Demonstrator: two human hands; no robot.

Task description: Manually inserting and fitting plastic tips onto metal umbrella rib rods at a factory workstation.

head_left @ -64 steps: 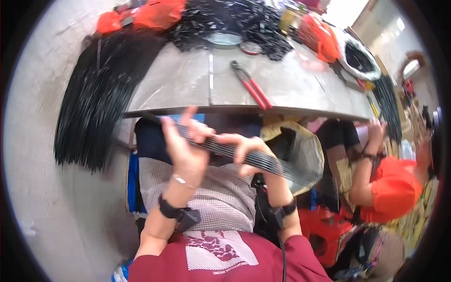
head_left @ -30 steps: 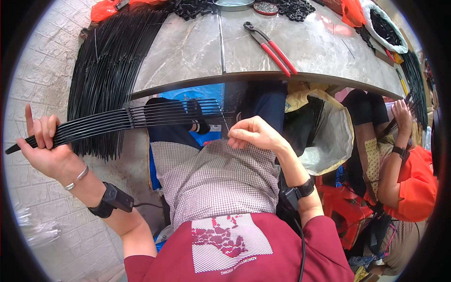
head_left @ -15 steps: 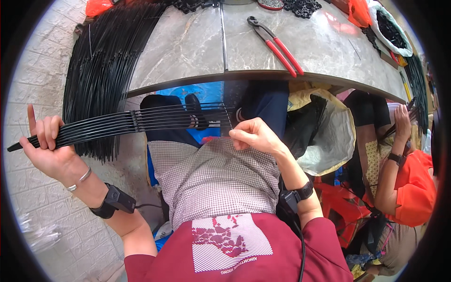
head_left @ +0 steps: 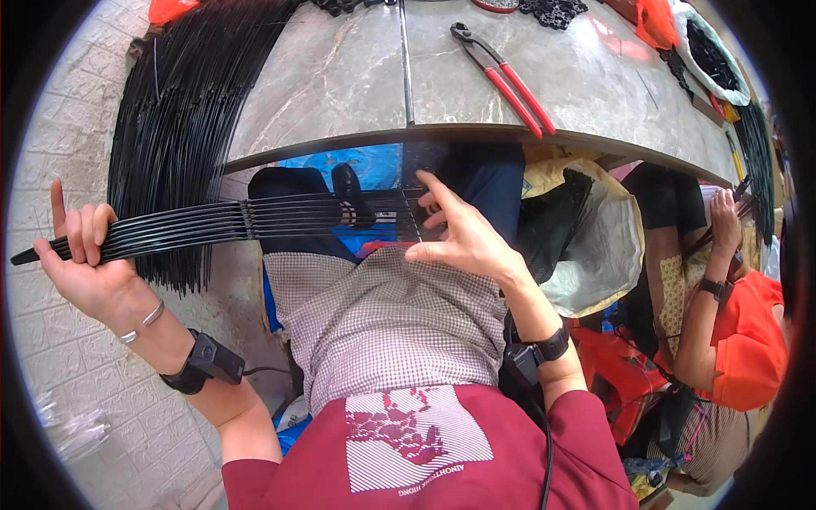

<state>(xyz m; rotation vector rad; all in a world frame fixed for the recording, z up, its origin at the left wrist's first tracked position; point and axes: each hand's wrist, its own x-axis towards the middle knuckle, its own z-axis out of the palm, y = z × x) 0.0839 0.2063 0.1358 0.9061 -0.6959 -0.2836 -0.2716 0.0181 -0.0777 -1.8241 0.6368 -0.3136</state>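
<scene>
My left hand is closed round the narrow, gathered end of a bundle of long black ribs, its index finger sticking up. The ribs spread slightly toward the right across my lap, like a folding fan's frame, with a crosswise band near their middle. At their far right ends a thin thread or wire runs across the tips. Beside those tips is my right hand, open with its fingers spread, thumb below and index finger above. Whether its fingertips touch the thread is hard to tell.
A large pile of thin black rods hangs over the table's left edge. Red-handled cutters lie on the grey table. To the right are an open sack and another person's hand, holding something dark.
My right hand has gone from a pinch at the thread's lower end to spread fingers, reaching a little higher beside the rib tips. My left hand keeps its grip almost unmoved.
</scene>
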